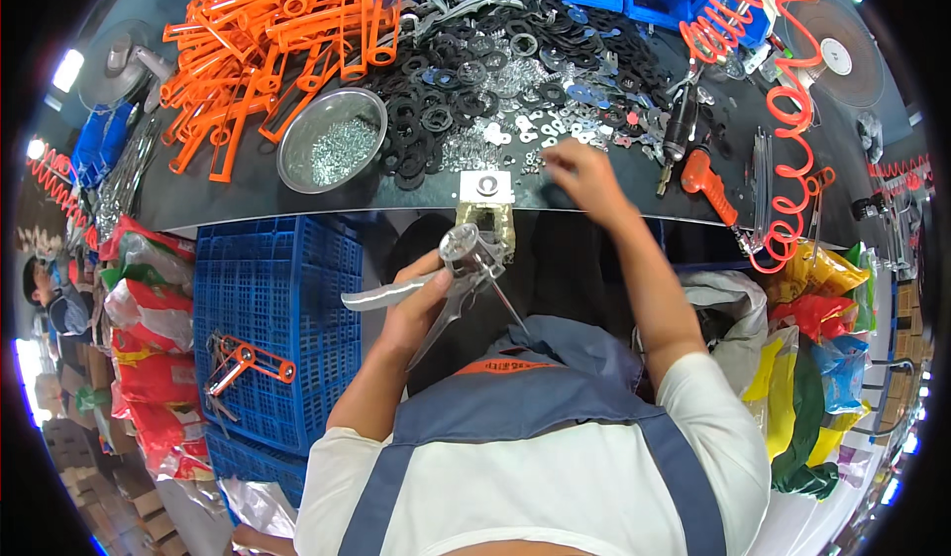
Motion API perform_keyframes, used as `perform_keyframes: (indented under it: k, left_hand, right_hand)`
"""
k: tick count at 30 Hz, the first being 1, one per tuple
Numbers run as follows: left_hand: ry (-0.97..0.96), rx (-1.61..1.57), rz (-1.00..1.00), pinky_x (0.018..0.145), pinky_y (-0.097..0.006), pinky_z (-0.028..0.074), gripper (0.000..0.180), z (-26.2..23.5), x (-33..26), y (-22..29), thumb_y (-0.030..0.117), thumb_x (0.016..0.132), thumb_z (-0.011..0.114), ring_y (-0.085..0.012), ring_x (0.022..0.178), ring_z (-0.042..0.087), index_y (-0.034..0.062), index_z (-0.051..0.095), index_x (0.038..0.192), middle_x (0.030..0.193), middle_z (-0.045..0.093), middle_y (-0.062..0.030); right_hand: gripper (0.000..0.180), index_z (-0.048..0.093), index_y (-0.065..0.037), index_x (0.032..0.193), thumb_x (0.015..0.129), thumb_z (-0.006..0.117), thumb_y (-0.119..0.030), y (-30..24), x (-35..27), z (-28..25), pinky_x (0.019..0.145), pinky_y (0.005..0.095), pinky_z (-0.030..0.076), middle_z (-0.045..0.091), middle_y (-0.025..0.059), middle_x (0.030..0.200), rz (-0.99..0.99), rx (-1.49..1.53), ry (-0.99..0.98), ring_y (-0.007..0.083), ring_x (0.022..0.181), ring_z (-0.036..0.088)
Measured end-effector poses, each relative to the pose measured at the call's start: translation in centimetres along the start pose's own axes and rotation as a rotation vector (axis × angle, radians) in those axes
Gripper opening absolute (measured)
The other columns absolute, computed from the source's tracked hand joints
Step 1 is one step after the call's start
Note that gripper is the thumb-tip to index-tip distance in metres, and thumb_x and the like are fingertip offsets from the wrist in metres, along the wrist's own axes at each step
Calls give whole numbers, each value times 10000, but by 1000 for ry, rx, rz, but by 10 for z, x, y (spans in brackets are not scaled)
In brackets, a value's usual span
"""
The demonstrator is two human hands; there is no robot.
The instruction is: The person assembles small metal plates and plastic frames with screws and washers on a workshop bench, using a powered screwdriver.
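In front of my body, my left hand (414,316) is closed round a silver caulking gun handle (458,277). Its round end faces up and its grip sticks out to the left. Over the near edge of the workbench, my right hand (586,179) has its fingers curled together beside small metal parts (535,160); whatever they pinch is hidden. Between the two hands, a small metal fixture (474,185) at the bench edge carries a dark ring (487,186).
Orange caulking gun frames (267,36) pile up at the far left, behind a steel bowl (290,156) of small screws. Black discs (421,120) cover the middle. At right lie a dark air screwdriver (682,125), an orange-handled tool (705,184) and coiled red hoses (790,110). Blue crates (248,293) stand below left.
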State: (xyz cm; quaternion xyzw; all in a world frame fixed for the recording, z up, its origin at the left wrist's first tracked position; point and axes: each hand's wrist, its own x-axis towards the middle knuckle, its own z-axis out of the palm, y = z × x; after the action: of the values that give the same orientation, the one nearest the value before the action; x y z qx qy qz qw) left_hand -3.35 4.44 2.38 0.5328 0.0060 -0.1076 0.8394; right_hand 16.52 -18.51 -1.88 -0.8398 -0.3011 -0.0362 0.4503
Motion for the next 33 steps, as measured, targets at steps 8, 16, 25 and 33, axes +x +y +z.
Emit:
perform_keyframes:
  k: [8, 16, 25, 33]
  left_hand:
    - [177, 17, 36, 711, -254, 444, 519, 12, -3, 3, 376, 853, 566, -142, 892, 574, -10, 544, 1200, 1085, 609, -96]
    - [165, 84, -45, 714, -232, 452, 460, 18, 0, 12, 287, 846, 603, -121, 824, 579, -14, 551, 1189, 1038, 622, -94]
    - [97, 103, 83, 690, -238, 447, 358, 27, 15, 6, 172, 834, 621, -106, 801, 555, -12, 527, 1126, 965, 581, -72]
    - [75, 305, 271, 689, -257, 451, 148, 23, 16, 3, 110, 816, 628, -125, 859, 523, -16, 628, 895, 960, 538, -73]
  right_hand:
    - [89, 623, 1, 782, 696, 607, -13, 49, 70, -9, 775, 428, 466, 588, 182, 896, -201, -543, -276, 366, 895, 561]
    - [121, 637, -9, 878, 763, 650, -48, -49, 10, -10, 666, 313, 498, 636, 125, 806, -100, 145, -12, 275, 711, 611]
    - [193, 648, -33, 833, 645, 688, -27, -98, -39, 9, 647, 307, 519, 635, 55, 868, -725, -28, -29, 222, 762, 597]
    - [126, 649, -21, 858, 743, 697, -39, -89, -47, 10, 665, 274, 488, 622, 65, 920, -468, 326, 38, 179, 792, 589]
